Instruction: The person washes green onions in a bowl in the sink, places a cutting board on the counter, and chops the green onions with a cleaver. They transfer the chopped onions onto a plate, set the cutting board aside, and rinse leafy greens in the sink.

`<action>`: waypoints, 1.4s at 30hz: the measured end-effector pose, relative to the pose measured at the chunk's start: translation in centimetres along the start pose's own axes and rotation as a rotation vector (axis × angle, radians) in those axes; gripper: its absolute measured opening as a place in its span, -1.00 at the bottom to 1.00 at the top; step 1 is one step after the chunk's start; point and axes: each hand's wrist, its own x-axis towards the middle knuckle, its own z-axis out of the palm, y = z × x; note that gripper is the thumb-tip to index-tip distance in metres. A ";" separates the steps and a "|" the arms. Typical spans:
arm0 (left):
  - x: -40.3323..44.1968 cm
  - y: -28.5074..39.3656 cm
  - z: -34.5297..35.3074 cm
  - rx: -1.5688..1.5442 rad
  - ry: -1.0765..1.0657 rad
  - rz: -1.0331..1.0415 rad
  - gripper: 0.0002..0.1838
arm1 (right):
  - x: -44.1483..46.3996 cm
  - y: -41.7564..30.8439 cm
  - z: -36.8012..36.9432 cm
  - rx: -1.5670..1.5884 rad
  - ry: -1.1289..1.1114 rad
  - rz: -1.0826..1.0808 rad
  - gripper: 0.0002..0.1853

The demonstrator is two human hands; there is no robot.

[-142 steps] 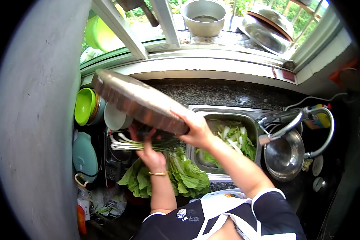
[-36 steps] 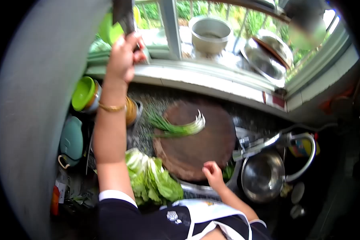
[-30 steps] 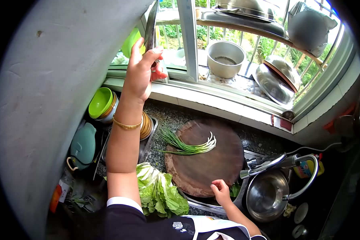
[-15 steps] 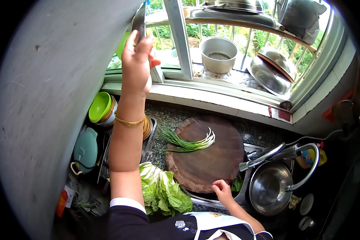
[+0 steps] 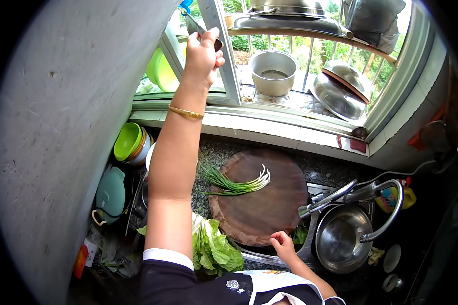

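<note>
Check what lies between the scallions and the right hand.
Just the bare surface of the round chopping board, from the scallions to the right hand; the head view shows it.

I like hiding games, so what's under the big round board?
A bit of the metal sink and some green leaves peek out; the round board covers the rest.

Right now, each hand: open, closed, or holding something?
Left hand: closed, holding a knife.
Right hand: fingers loosely curled by the board; nothing visible in it, grip unclear.
</note>
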 end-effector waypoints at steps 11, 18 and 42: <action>-2.0 0.5 -1.3 -0.100 -0.013 0.039 -0.89 | -0.6 1.7 -1.6 -0.017 0.034 0.029 -0.92; -2.2 2.2 -1.4 -0.095 0.057 0.082 -0.81 | -0.1 1.2 -1.2 -0.031 0.021 0.045 -0.91; -1.5 -4.3 -6.0 -1.220 -0.376 -0.275 -0.59 | -0.3 1.6 -0.9 -0.034 -0.043 0.045 -0.91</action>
